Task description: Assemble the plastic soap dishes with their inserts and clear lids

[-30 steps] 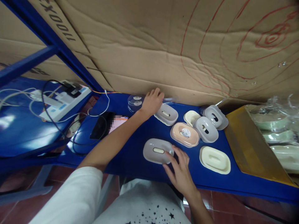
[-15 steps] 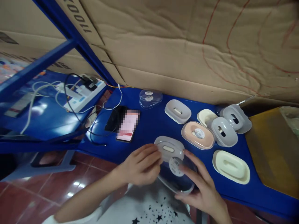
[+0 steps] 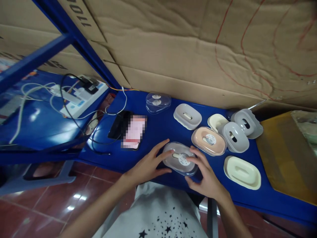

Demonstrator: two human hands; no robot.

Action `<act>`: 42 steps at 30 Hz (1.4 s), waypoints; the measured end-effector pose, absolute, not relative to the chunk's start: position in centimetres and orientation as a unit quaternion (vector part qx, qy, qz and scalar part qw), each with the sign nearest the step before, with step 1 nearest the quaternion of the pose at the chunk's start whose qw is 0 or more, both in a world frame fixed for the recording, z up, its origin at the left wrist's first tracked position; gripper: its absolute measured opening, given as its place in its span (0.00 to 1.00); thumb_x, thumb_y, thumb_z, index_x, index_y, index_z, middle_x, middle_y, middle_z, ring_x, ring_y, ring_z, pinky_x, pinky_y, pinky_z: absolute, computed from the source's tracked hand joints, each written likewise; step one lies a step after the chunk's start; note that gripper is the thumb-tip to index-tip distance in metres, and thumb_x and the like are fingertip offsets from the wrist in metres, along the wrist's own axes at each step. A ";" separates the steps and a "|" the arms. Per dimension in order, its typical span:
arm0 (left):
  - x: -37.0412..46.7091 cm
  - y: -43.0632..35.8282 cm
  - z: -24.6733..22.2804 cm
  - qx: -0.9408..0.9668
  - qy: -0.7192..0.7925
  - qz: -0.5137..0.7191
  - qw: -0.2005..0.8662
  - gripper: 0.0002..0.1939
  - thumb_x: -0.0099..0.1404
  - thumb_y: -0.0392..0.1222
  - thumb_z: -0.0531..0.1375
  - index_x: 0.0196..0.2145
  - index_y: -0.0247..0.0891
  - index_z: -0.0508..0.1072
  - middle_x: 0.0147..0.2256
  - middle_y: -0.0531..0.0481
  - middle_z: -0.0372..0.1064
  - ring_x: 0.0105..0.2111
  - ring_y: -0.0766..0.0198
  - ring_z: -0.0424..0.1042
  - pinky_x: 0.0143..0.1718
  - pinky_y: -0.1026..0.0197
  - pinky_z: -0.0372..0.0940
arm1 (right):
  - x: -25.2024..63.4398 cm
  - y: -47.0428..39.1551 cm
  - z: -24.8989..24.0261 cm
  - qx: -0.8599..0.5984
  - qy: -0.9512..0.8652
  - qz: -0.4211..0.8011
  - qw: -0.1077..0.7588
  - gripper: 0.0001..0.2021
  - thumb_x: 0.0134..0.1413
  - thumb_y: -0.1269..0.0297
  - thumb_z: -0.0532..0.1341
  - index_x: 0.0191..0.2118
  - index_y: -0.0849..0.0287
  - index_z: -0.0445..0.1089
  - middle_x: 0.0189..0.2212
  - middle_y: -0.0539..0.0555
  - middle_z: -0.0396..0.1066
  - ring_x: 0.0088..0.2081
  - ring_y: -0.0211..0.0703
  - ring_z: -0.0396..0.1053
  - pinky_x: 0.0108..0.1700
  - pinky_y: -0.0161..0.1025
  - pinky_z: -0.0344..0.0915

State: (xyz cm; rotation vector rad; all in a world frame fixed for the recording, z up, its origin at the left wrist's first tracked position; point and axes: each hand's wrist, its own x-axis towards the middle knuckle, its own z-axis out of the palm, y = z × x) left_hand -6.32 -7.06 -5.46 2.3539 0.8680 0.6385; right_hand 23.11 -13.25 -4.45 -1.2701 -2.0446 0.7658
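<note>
A clear lid (image 3: 183, 159) with a round sticker lies over a grey oval dish (image 3: 170, 158) at the table's front edge. My left hand (image 3: 153, 163) has its fingers spread at the dish's left side, the index finger on top. At the right side my right hand (image 3: 204, 173) grips the lid, fingertips on its top and thumb at the near rim. Just behind sits a peach dish (image 3: 201, 140) under a clear stickered lid. A cream dish (image 3: 244, 173) rests farther right.
Grey dishes (image 3: 189, 112) (image 3: 236, 132) and a small cream dish (image 3: 218, 121) stand behind. Clear lids (image 3: 158, 103), phones (image 3: 135, 130) and a power strip (image 3: 85, 102) with cables are left. A brown box (image 3: 284, 158) is right; cardboard (image 3: 173, 49) rises behind.
The clear lid has come down and left over the grey dish, with my right hand on it. My left hand's fingers have spread from a closed pose. The view has shifted slightly.
</note>
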 end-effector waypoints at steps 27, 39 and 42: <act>-6.9 -6.1 -6.0 0.836 0.389 0.258 0.289 0.31 0.69 0.42 0.70 0.65 0.46 0.63 0.71 0.36 0.58 0.68 0.44 0.69 0.64 0.37 0.72 | 23.5 -13.0 -5.0 -0.490 -0.844 0.092 0.198 0.34 0.72 0.53 0.63 0.77 0.50 0.54 0.78 0.62 0.51 0.78 0.65 0.48 0.72 0.72 0.58; -5.9 -0.2 -5.5 0.800 0.528 0.267 0.101 0.30 0.71 0.47 0.67 0.63 0.36 0.61 0.67 0.27 0.59 0.69 0.32 0.64 0.64 0.29 0.68 | 27.1 -18.1 -4.2 -0.641 -0.705 -0.026 0.302 0.23 0.71 0.64 0.62 0.69 0.47 0.66 0.69 0.60 0.65 0.70 0.65 0.62 0.67 0.64 0.60; -5.4 0.4 -5.0 0.806 0.523 0.263 0.092 0.35 0.72 0.48 0.67 0.68 0.36 0.58 0.69 0.24 0.55 0.70 0.29 0.62 0.63 0.27 0.67 | 29.2 -19.5 -4.5 -0.672 -0.669 -0.073 0.309 0.20 0.71 0.63 0.62 0.65 0.49 0.70 0.63 0.61 0.71 0.65 0.64 0.68 0.63 0.62 0.62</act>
